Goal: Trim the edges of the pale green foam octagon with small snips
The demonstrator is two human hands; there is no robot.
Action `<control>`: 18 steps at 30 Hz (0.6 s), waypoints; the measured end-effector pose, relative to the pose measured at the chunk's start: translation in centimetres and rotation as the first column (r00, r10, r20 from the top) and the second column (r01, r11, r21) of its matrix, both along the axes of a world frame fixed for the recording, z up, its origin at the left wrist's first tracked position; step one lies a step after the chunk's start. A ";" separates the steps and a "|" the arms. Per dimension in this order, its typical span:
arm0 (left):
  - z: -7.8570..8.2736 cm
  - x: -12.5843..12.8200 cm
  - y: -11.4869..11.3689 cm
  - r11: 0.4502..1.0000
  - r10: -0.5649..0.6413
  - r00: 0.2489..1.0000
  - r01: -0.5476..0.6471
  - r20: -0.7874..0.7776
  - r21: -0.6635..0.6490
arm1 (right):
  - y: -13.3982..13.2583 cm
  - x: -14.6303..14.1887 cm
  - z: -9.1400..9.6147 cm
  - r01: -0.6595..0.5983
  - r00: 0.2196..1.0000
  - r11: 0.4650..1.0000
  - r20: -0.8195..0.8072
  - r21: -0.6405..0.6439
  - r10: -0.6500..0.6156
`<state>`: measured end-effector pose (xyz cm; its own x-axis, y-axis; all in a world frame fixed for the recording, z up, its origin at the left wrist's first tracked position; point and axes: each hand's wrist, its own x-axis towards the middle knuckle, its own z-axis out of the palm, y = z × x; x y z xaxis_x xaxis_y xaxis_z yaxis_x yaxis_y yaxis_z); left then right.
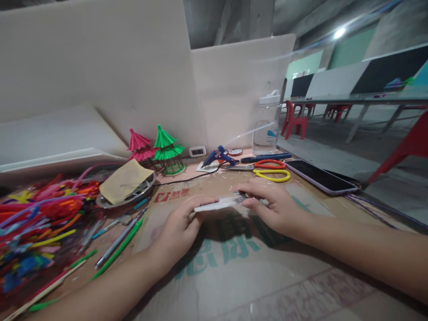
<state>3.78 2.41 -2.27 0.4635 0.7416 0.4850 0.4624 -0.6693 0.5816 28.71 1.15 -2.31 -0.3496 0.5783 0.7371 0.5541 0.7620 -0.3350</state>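
Above the cardboard sheet (200,294), my left hand (180,225) pinches the left end of a thin, whitish flat piece (216,204) that looks like folded paper or card. At its other end, the fingers of my right hand (276,205) are closed round a small dark-grey part (240,194), whose kind I cannot make out. It touches the whitish piece or lies on it. Just behind my right hand are scissors (272,175) with one red and one yellow handle loop. A blue glue gun (220,155) lies further back.
Pipe cleaners (50,214) heap at left beside a metal dish (150,183). Two small pavilions, pink (141,145) and green (165,145), stand behind. At right are a phone (321,176) and a clear bottle (266,127). A white board (100,58) rises at the back.
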 end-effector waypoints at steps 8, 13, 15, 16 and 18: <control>-0.3 -0.2 0.3 0.999 0.015 1.000 -0.015 -0.002 0.045 | -0.3 -0.1 0.3 -0.029 1.000 1.000 -0.002 -0.007 0.029; -0.2 -0.3 0.0 0.987 -0.080 0.992 0.092 -0.093 0.130 | -1.4 -0.6 0.9 -0.042 0.999 0.996 0.025 -0.078 0.044; -0.1 -0.3 -0.1 0.981 -0.094 0.986 0.115 -0.136 0.156 | -1.7 -0.9 0.9 -0.066 0.997 0.996 0.039 -0.068 0.069; 0.0 -0.3 -0.1 0.978 -0.096 0.984 0.120 -0.149 0.167 | -1.9 -1.0 0.8 -0.078 0.995 0.995 0.050 -0.055 0.081; -0.1 -0.3 -0.1 0.976 -0.096 0.982 0.125 -0.160 0.181 | -2.1 -1.2 0.9 -0.092 0.994 0.995 0.062 -0.036 0.095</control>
<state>3.44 2.31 -2.36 0.6153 0.5831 0.5305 0.4514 -0.8123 0.3692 27.48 -0.92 -1.44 -0.4487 0.5647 0.6927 0.5019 0.8005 -0.3274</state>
